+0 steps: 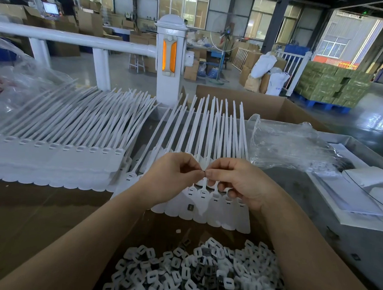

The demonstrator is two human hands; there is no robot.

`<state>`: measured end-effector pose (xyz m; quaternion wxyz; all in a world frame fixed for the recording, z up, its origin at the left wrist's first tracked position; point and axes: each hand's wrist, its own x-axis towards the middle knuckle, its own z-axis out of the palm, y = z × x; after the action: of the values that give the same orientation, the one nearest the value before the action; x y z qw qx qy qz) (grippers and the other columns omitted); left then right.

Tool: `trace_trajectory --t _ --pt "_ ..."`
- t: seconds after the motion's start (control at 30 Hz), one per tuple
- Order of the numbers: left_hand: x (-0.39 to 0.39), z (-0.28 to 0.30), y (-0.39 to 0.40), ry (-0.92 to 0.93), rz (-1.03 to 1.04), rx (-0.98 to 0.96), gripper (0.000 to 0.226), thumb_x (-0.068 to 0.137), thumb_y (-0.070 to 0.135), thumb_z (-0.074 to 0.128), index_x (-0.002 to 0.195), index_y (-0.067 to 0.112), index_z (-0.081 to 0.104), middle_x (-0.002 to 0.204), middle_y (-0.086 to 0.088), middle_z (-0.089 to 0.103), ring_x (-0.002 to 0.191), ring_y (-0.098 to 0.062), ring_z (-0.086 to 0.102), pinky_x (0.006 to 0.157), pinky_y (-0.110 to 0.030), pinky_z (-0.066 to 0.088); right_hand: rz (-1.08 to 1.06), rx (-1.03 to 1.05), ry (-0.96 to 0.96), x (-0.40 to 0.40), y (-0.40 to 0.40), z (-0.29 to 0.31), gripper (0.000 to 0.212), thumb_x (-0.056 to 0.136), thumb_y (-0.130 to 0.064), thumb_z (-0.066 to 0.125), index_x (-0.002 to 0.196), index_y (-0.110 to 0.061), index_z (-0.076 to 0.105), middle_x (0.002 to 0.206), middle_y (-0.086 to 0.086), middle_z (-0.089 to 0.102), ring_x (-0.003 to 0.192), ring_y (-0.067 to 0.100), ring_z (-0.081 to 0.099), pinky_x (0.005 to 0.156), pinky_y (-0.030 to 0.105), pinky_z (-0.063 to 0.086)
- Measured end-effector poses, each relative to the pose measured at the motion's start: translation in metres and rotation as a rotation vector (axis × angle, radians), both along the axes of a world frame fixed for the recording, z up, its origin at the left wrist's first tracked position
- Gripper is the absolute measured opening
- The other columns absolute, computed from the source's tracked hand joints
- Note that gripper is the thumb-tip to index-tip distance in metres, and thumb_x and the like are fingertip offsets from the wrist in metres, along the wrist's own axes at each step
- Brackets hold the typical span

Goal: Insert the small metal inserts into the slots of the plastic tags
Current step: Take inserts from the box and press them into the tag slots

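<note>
Item: tag-assembly bench, one worker, both hands raised over the work.

Left hand [173,177]: fingers curled in, thumb and forefinger pinched tight against the right hand's tips. Right hand [237,181]: same narrow pinch, tip to tip with the left. Something tiny and dark sits between the two pinches, probably a single insert being turned or separated, though it is too small to tell for certain.

Working strip of tags [204,210]: white, joined side by side, flat on the bench directly beneath the hands, tails pointing away. Several slots near the heads show a dark fill, which reads as inserts already seated; at least one slot towards the middle looks pale and open. One loose insert [190,207] lies on the flat of the strip, not in any slot.

Stacked tags [50,158]: a thick pile to the left, heads aligned. Whether these are finished or waiting cannot be judged from here.

Supply of inserts [200,277]: a deep heap of small white and dark pieces in the cardboard tray [46,225] nearest the worker, between the forearms.

Clear plastic bag [287,146]: crumpled, to the right of the strip.

Progress, as judged: the present strip is partly filled, with slots outstanding; the heap suggests much work remains.
</note>
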<state>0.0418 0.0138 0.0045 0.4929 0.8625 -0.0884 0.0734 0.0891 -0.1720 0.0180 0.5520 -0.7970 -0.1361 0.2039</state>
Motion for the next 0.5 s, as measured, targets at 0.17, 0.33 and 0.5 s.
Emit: trace_trajectory --t 0.17,0.33,0.5 --pt "0.002 -0.002 0.001 -0.003 0.018 0.049 0.011 0.09 0.027 0.068 0.081 0.02 0.068 0.075 -0.005 0.067 0.064 -0.015 0.057 0.066 -0.034 0.054 0.012 -0.086 -0.092 -0.002 0.004 0.001 0.004 0.092 -0.02 0.07 0.094 -0.02 0.073 0.076 -0.005 0.073 0.059 0.006 0.058 0.049 0.021 0.044" --pt "0.005 -0.009 0.002 -0.041 0.004 0.096 0.01 0.091 0.028 0.068 0.081 0.027 0.067 0.066 0.016 0.062 0.06 0.003 0.054 0.057 -0.013 0.043 0.022 -0.145 -0.147 -0.001 0.004 0.001 0.003 0.091 -0.018 0.07 0.089 -0.019 0.072 0.068 -0.008 0.069 0.056 0.003 0.056 0.047 0.018 0.043" --pt "0.008 -0.023 0.006 -0.026 -0.069 0.498 0.025 0.09 0.053 0.057 0.113 0.043 0.057 0.124 0.017 0.054 0.12 -0.008 0.044 0.104 -0.039 0.034 -0.094 -0.237 -0.027 0.003 -0.001 -0.001 0.004 0.087 -0.007 0.069 0.088 -0.01 0.072 0.058 -0.005 0.063 0.046 0.005 0.049 0.04 0.018 0.035"
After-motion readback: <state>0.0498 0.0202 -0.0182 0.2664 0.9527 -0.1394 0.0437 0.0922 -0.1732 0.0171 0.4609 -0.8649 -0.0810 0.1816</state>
